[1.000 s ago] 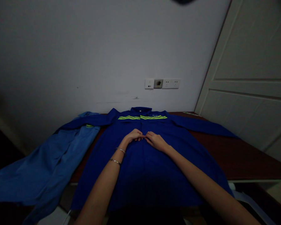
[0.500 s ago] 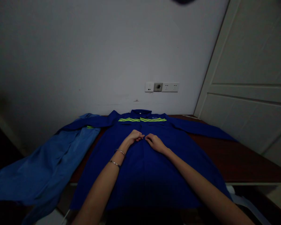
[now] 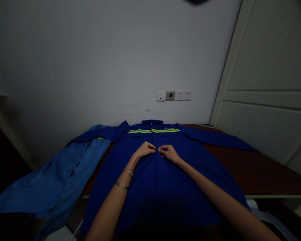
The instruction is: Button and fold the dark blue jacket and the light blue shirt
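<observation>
A dark blue work jacket (image 3: 190, 187) with yellow-green reflective chest strips lies spread front up, its collar towards the wall and its sleeves out to both sides. Over its front placket, below the strips, my left hand (image 3: 144, 149) has its fingers pinched together at the left of the centre line. My right hand (image 3: 169, 152) faces it from just right of that line, also pinched. Both sets of fingertips are at the jacket's front edge and nearly meet. The bit of cloth or fastening between them is too small to make out.
Lighter blue clothing (image 3: 57, 174) hangs over the table's left side, partly under the jacket's sleeve. The dark red table (image 3: 261, 177) stands against a wall with sockets (image 3: 183, 95). A pale panelled door (image 3: 268, 120) stands on the right.
My left hand has turned, its curled fingers now reaching to the placket in a pinch. My right hand's fingers have drawn closer together at the same spot. The view has shifted slightly.
</observation>
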The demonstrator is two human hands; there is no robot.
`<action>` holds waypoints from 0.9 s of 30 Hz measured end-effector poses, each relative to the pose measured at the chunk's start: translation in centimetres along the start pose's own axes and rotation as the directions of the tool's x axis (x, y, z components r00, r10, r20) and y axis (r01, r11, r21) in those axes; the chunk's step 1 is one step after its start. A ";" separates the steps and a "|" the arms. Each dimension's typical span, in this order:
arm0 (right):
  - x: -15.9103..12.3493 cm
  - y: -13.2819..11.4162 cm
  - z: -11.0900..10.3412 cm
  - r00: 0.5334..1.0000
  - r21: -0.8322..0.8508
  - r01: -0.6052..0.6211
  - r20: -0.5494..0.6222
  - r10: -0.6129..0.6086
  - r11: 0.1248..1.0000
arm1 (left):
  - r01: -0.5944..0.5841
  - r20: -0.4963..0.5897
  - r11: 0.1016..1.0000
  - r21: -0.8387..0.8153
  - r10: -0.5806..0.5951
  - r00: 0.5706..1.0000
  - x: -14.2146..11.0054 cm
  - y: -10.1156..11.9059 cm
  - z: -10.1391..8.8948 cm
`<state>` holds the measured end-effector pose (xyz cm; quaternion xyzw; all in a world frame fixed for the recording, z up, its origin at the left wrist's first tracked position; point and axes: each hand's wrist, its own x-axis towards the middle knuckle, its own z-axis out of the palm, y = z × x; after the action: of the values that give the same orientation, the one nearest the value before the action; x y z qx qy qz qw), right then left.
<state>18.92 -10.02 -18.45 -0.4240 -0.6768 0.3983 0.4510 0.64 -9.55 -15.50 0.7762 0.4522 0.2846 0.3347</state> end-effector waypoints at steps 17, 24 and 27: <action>-0.7 -1.3 0.8 0.956 0.052 -0.278 -0.079 0.281 0.959 | 0.027 0.002 1.000 -0.007 -0.027 1.000 0.7 -0.1 0.9; -0.9 -1.9 0.5 0.940 0.125 -0.329 -0.052 0.338 0.936 | 0.044 0.069 0.999 -0.019 -0.042 0.997 -0.2 0.0 -0.5; -1.1 -2.2 0.3 0.933 0.184 -0.347 -0.031 0.359 0.920 | -0.006 0.097 1.000 0.006 0.006 0.995 -0.3 -0.2 -0.4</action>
<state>18.41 -11.79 -16.84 -0.5102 -0.5368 0.5173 0.4288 0.06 -9.65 -15.46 0.7914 0.4342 0.2463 0.3529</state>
